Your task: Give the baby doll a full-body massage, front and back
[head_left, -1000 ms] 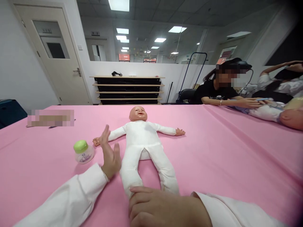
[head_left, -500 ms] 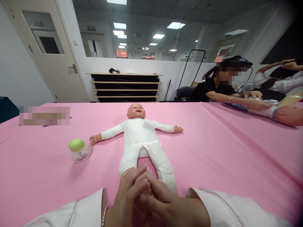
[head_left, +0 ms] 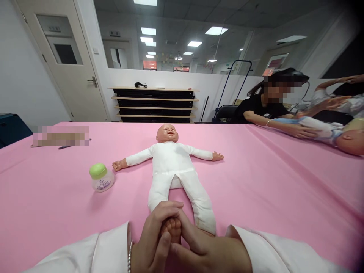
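A baby doll (head_left: 174,161) in a white cloth body lies on its back, arms spread and head away from me. My left hand (head_left: 152,233) and my right hand (head_left: 203,244) are both wrapped round its foot (head_left: 172,226), on the leg at the left. The toes show between my hands, while the rest of that foot is mostly covered. My left thumb rests against the sole below the toes, and my right thumb lies lower down. Beside the doll's hand at the left stands a clear jar (head_left: 102,181) with a green lid.
A pink cloth (head_left: 256,197) covers the table. A blurred-out item (head_left: 61,136) and a pen lie at the far left. On the right, a person in black (head_left: 256,108) handles another doll (head_left: 327,131). Shelves (head_left: 156,102) stand beyond the table.
My left thumb has shifted down from the toes, and more of them shows now. My hands stay round the foot. The view has swung slightly, moving everything a little to the right.
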Demonstrator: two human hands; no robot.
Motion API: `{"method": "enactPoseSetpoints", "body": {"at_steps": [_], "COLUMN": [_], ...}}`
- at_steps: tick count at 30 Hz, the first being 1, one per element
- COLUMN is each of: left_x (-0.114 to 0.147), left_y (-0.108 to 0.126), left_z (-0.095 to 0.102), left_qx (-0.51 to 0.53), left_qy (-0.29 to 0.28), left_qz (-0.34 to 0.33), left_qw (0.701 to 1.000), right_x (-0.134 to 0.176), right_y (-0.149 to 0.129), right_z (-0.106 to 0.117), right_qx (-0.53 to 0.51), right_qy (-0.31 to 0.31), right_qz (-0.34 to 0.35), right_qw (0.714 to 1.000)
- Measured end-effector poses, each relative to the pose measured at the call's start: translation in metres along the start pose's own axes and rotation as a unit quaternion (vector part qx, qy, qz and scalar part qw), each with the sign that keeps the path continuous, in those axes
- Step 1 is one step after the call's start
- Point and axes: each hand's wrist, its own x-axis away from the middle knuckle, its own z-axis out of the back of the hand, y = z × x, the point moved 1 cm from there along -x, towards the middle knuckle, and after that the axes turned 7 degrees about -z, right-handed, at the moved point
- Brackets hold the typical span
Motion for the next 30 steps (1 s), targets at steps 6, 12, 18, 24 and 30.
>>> {"method": "enactPoseSetpoints", "body": {"at_steps": [6,12,18,24,30], "left_x": [-0.007,-0.006,0.002,-0.012,-0.005], "left_y": [-0.003,-0.005,-0.009,-0.002,-0.002], "left_z": [0.005,0.003,0.004,0.007,0.001], "left_qx": [-0.054,-0.098,-0.088,-0.032,-0.046], "left_qy": [-0.101,-0.052,-0.009,-0.111,-0.052], "left_qz": [-0.123,-0.083,0.053,-0.114,-0.031], "left_qw": [0.986,0.99,0.995,0.987,0.997], "right_x": [0.0,0.002,0.001,0.002,0.003], "right_y": [0.003,-0.002,0.009,0.01,-0.004], "right_z": [-0.004,0.0,-0.003,-0.005,0.001], "right_qx": [-0.127,-0.149,-0.098,-0.123,-0.071], "right_qy": [0.065,0.004,0.008,0.05,0.002], "right_qz": [-0.025,-0.045,-0.018,-0.014,-0.018], "right_qw": [0.989,0.988,0.995,0.991,0.997]}}
